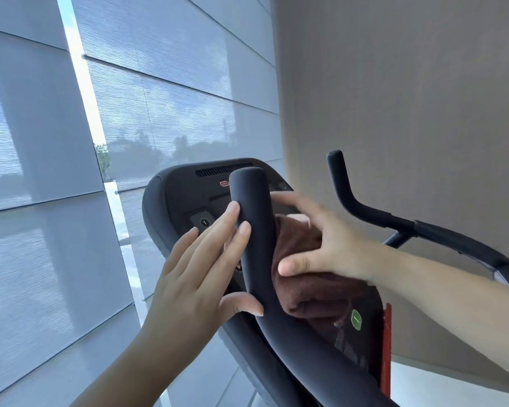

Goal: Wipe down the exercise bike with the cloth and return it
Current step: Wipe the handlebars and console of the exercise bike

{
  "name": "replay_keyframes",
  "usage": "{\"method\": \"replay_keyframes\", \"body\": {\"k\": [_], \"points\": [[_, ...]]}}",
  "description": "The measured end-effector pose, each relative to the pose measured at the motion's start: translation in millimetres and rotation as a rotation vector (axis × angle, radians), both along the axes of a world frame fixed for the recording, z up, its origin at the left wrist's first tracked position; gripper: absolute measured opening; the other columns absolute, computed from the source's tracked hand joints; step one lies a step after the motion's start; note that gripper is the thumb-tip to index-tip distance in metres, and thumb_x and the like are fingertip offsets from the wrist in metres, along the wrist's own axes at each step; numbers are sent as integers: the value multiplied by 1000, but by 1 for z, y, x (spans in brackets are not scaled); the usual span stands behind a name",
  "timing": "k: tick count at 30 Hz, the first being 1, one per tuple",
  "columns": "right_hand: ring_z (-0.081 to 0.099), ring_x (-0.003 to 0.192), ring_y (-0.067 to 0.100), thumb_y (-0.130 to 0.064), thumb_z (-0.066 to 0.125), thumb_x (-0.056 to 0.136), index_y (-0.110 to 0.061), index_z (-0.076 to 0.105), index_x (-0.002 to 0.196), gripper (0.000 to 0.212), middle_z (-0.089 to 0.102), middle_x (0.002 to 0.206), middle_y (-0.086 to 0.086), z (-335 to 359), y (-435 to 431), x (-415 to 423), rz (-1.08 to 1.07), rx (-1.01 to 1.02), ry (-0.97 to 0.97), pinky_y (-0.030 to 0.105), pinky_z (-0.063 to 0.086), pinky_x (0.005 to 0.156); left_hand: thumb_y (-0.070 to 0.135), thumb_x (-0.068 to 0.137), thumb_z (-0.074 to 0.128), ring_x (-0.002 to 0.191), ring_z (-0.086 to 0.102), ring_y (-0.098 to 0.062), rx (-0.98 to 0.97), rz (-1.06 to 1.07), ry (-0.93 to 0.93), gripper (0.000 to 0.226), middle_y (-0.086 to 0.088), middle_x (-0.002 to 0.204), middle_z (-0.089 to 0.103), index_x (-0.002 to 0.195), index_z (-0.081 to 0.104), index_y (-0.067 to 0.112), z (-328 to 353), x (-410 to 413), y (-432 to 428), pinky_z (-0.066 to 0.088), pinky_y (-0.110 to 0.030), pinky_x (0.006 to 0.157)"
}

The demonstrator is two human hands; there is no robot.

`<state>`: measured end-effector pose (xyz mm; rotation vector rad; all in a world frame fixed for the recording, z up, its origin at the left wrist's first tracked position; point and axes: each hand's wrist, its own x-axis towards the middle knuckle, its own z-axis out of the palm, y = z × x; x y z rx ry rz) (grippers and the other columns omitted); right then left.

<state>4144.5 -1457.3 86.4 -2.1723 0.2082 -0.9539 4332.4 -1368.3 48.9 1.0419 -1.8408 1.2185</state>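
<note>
1. The right hand (321, 245) presses the brown cloth (312, 286) against the bike's console (177, 201), fingers spread to cover more surface
2. The left hand (200, 274) lies loosely open against the near handlebar (253, 230), likely steadying it

The left hand (200, 277) rests open-fingered against the near black padded handlebar (254, 230) of the dark grey exercise bike console (182, 195). The right hand (321, 245) presses a bunched brown terry cloth (312, 286) against the handlebar's right side. A second black handlebar (362, 207) curves up by the beige wall (409, 98).
</note>
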Motion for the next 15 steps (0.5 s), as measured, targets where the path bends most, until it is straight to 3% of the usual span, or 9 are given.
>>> {"method": "replay_keyframes", "body": {"k": [4,8,12,15], "points": [[59,106,3,-25,73,67,-42,53,113,53,64,113,-15,12,3,9,-48,22,-188,15,45,88,56,86,37,121,43,-21,-11,2,-4,67,-18,135,38,127,39,4,1,2,-2,39,-42,96],[53,110,-8,-34,75,67,-47,47,117,59,57,116,-29,-16,18,-1,-108,-70,-70,4,36,89,56,88,34,121,44,-21,-17,-16,11,65,-18,135,38,127,39,4,-2,0,-3,39,-44,94],[55,105,-9,-41,78,64,-50,51,111,54,61,110,-28,-21,23,-9,-149,-93,2,5,37,88,56,89,33,120,43,-22,-15,-22,8,65,-19,135,37,127,39,3,0,0,-2,36,-42,97],[58,101,-6,-38,79,62,-39,56,107,50,65,106,-17,7,14,3,-182,-66,-168,9,41,88,55,85,39,120,43,-21,-18,-3,0,66,-16,135,36,126,39,4,0,1,-2,33,-40,99]]}}
